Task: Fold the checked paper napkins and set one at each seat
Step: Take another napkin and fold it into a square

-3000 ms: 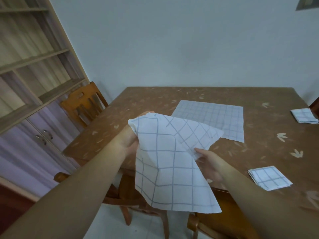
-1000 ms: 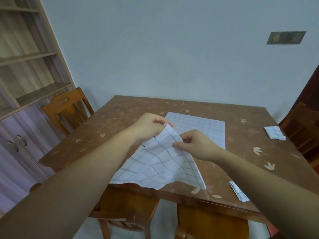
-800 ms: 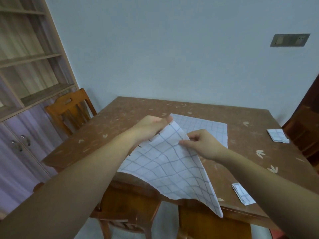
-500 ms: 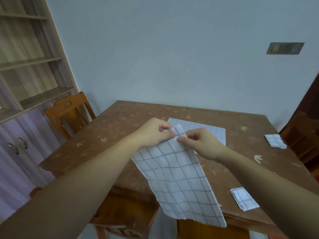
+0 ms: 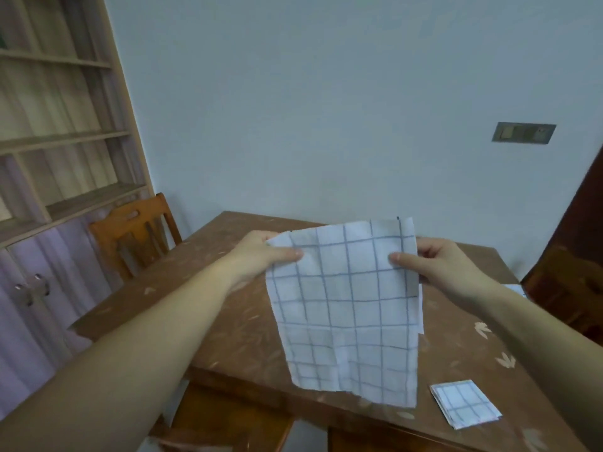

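A white napkin with blue checks [image 5: 346, 314], folded in half, hangs above the brown table [image 5: 235, 327]. My left hand [image 5: 261, 256] pinches its upper left corner and my right hand [image 5: 437, 265] pinches its upper right corner, thumbs on the near side. A small folded checked napkin [image 5: 463, 404] lies at the table's near right edge. Another folded one [image 5: 517, 288] shows partly behind my right forearm. A sliver of an unfolded napkin [image 5: 421, 308] on the table peeks out past the held one's right edge.
A wooden chair [image 5: 137, 233] stands at the table's left side, in front of a shelf unit with cabinet doors [image 5: 36, 288]. A chair seat [image 5: 228, 422] sits under the near edge. Dark wooden furniture [image 5: 574, 282] is at the far right.
My hands have moved apart along the napkin's top edge and lifted it, so it now hangs stretched wide and folded in half. The camera has tilted up.
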The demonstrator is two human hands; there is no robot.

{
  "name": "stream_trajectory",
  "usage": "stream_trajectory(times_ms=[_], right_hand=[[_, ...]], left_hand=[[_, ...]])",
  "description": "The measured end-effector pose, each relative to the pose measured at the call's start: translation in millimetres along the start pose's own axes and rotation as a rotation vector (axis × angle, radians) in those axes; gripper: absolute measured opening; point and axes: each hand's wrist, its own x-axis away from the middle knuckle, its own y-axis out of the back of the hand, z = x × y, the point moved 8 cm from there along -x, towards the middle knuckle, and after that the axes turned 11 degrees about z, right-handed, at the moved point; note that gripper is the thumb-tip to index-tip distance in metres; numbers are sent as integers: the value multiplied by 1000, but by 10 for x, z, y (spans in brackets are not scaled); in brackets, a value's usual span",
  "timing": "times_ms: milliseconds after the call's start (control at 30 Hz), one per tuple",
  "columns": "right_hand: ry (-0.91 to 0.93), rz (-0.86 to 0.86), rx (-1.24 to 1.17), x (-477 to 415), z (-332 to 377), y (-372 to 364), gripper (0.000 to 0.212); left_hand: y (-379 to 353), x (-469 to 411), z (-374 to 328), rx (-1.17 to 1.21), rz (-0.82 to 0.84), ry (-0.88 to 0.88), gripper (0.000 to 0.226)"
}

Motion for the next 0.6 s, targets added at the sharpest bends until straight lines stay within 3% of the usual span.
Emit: stream_trajectory(times_ms=[100, 267, 433, 533, 600], right_hand=[[-20, -107, -162, 8, -60, 148, 16], [-82, -126, -333, 40, -196, 187, 25], [-219, -8, -232, 147, -423, -13, 34], [-275, -32, -338, 168, -492, -1, 36], [-326, -62, -445, 185, -525, 18, 33]], left_hand=[[-51, 3, 50, 389, 1, -53, 35], [-236, 18, 194, 279, -1, 20, 12], [-249, 46, 191, 357, -101, 16, 12], [-332, 74, 301, 436, 29, 112, 23], [-437, 138, 427, 343, 171, 229, 29]])
